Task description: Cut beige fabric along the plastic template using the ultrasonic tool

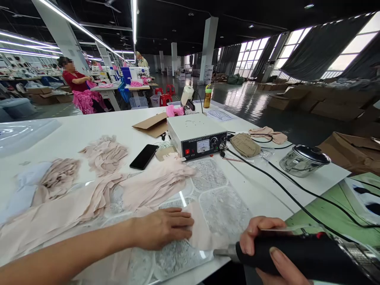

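Observation:
My left hand (166, 229) lies flat, fingers stretched out, pressing a small beige fabric piece (199, 227) onto a clear, patterned glass-like plate (225, 206). In my right hand (267, 241) is a black handheld ultrasonic cutter (285, 253), my fingers wrapped around its body. Its metal tip points left, close to the fabric's lower right edge; whether it touches is hard to tell. A stack of beige fabric pieces (154, 184) lies just beyond my left hand. More long beige pieces (59, 206) spread under and beside my left forearm.
A white control box (196, 130) stands at the table's middle, with a black cable (273, 186) running to the right. Nearby are a black phone (144, 156), a cardboard piece (152, 124), a lidded glass jar (303, 162) and a yellow bottle (207, 97). Two people work at machines further back.

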A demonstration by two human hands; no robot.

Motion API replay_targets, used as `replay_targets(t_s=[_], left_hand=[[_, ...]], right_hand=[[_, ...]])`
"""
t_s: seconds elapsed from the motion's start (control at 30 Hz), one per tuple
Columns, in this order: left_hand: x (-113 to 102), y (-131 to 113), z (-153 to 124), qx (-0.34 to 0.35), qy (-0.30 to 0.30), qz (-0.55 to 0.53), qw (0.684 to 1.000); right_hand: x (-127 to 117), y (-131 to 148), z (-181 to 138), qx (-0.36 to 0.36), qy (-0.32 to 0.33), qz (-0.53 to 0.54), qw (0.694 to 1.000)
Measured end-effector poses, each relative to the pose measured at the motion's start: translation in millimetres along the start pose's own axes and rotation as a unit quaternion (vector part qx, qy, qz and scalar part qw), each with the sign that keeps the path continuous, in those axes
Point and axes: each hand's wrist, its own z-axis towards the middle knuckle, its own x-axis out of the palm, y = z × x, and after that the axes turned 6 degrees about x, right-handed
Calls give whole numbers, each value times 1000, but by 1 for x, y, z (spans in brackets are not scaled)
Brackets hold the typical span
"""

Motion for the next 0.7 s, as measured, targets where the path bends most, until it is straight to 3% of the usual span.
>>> replay_targets(t_s=[0.07, 0.2, 0.37, 0.47, 0.57, 0.7], left_hand=[[-4, 4, 4, -31, -4, -44, 999], [1, 8, 14, -111, -22, -22, 993], [3, 26, 23, -24, 7, -56, 998], [0, 32, 28, -32, -16, -58, 998], [2, 29, 30, -39, -41, -33, 998], [2, 24, 28, 0, -17, -33, 999]], right_hand=[[-1, 3, -3, 8, -10, 34, 999], [3, 3, 1, -64, -94, 72, 991], [-2, -9, 14, -115, -143, 70, 980], [-5, -12, 13, -123, -155, 59, 978], [-3, -12, 5, -115, -150, 63, 980], [-2, -11, -9, -66, -113, 76, 989]])
